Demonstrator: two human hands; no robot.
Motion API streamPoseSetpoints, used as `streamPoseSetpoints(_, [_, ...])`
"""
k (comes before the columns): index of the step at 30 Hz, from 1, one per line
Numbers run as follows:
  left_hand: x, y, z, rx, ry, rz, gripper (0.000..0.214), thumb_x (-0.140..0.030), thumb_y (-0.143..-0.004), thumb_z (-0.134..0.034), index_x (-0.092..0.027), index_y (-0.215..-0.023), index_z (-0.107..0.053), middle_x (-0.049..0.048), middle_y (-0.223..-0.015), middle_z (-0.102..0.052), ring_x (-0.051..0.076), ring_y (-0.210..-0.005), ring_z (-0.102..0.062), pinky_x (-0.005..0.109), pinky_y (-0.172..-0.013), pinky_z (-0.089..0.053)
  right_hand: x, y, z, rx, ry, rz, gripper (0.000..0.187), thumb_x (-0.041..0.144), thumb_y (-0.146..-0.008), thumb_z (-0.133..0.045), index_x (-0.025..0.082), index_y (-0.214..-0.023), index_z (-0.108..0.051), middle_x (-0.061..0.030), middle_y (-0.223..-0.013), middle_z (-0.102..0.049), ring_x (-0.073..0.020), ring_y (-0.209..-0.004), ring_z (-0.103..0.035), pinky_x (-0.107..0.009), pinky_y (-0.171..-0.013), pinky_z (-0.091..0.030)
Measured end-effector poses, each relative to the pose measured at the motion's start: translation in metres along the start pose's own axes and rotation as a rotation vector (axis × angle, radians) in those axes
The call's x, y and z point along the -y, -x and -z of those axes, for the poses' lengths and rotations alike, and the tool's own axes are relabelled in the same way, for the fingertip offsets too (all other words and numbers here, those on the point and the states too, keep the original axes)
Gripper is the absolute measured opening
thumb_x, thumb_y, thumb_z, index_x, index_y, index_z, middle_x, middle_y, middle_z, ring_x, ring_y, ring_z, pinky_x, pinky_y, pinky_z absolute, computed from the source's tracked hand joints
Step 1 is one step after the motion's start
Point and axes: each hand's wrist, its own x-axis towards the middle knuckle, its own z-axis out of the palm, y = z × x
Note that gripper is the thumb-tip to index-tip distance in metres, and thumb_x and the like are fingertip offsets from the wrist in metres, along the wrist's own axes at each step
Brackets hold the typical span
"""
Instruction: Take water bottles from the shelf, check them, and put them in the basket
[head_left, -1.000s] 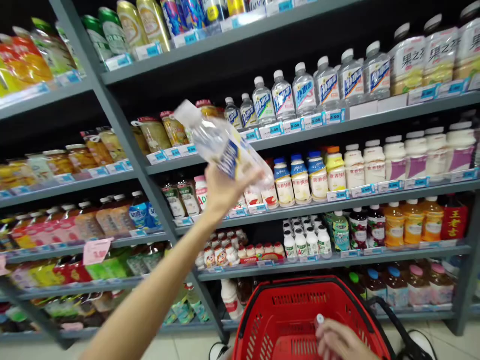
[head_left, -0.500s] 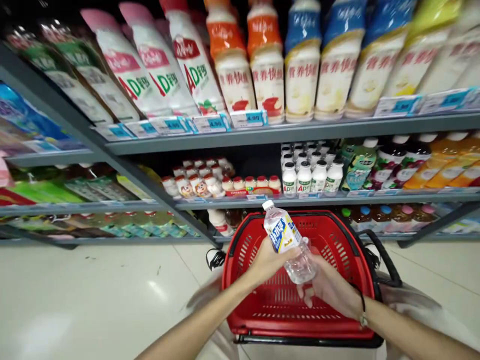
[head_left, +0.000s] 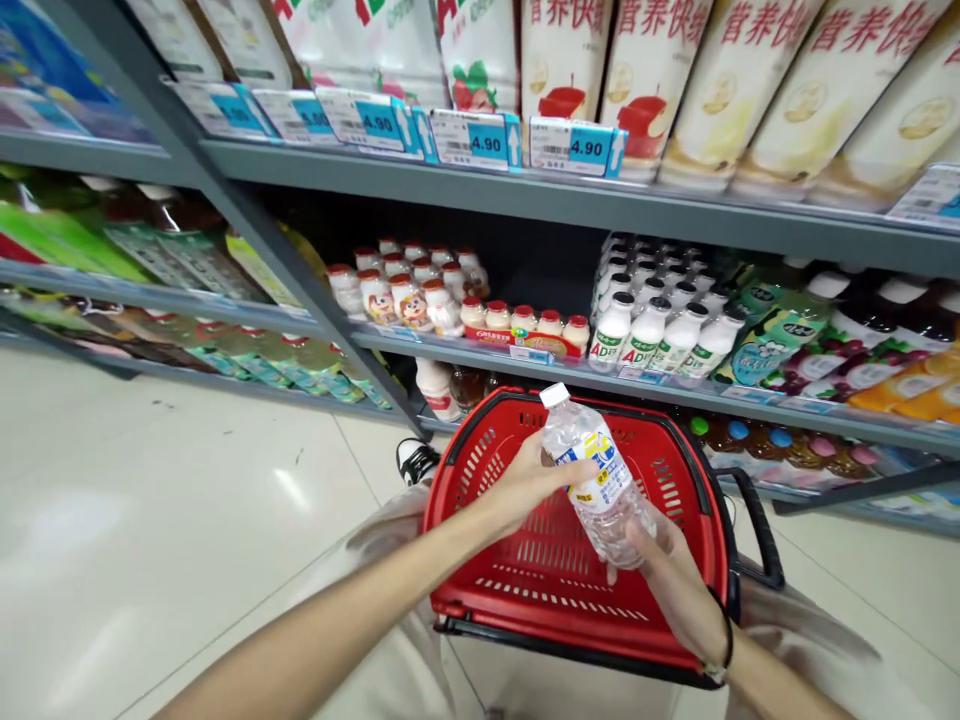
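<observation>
A clear plastic drink bottle (head_left: 600,470) with a white cap and a blue, yellow and white label is held tilted above the red shopping basket (head_left: 457,550). My left hand (head_left: 529,480) is closed round its upper part, with the thumb across the label. Lower down, my right hand (head_left: 660,555) grips the base, thumb on the near side and its other fingers mostly hidden behind the bottle. Through the basket's slotted walls and bottom parts of the floor show.
Ahead stands a grey shelf rack (head_left: 480,190) with drinks. Small white bottles (head_left: 649,325) and red-capped bottles (head_left: 405,290) fill its middle level. The basket's black handle (head_left: 761,530) sticks out right. A shoe (head_left: 416,460) shows left of the basket on the tiled floor (head_left: 187,480).
The bottle has turned in my hands, so a different side of its label faces me. My right hand now grips its lower end more firmly. The view has tipped down and closer to the shelves.
</observation>
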Motion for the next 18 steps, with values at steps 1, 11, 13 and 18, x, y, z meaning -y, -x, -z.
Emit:
streamPoseSetpoints(1, [0.001,0.001,0.000,0.028,0.020,0.005,0.064,-0.040,-0.063,-0.094,-0.011,-0.113,-0.067,0.0177,-0.121,-0.072,0.033,-0.112,-0.068,0.049,-0.106,-0.048,-0.001,0.000,0.001,-0.023,0.029,0.005,0.048,0.055,-0.083,-0.079,0.016,-0.111,-0.069,-0.0066,-0.088,-0.072,-0.0134,-0.062,-0.058,-0.028,-0.059,-0.054])
streamPoseSetpoints(11, [-0.007,0.007,0.001,0.201,0.042,-0.086,0.068,-0.026,-0.067,-0.093,-0.017,-0.128,-0.065,0.0173,-0.138,-0.065,0.032,-0.119,-0.067,0.044,-0.102,-0.052,-0.005,-0.004,0.012,-0.198,0.308,0.293,0.057,0.034,-0.071,-0.090,0.023,-0.118,-0.060,-0.0089,-0.115,-0.072,-0.0232,-0.104,-0.069,-0.034,-0.091,-0.055])
streamPoseSetpoints(13, [-0.007,0.007,0.002,0.210,0.040,-0.104,0.066,-0.025,-0.067,-0.093,-0.017,-0.127,-0.066,0.0167,-0.135,-0.067,0.031,-0.118,-0.068,0.042,-0.100,-0.053,-0.002,-0.003,0.010,-0.195,0.314,0.294,0.057,0.033,-0.072,-0.090,0.023,-0.119,-0.059,-0.0088,-0.115,-0.072,-0.0234,-0.104,-0.069,-0.035,-0.091,-0.055])
streamPoseSetpoints(18, [-0.009,0.009,0.003,0.203,0.007,-0.113,0.068,-0.022,-0.070,-0.091,-0.017,-0.131,-0.060,0.0174,-0.139,-0.065,0.031,-0.120,-0.067,0.041,-0.100,-0.055,-0.004,-0.002,0.008,-0.177,0.311,0.257,0.057,0.035,-0.073,-0.089,0.023,-0.120,-0.058,-0.0097,-0.117,-0.071,-0.0244,-0.105,-0.069,-0.037,-0.093,-0.055])
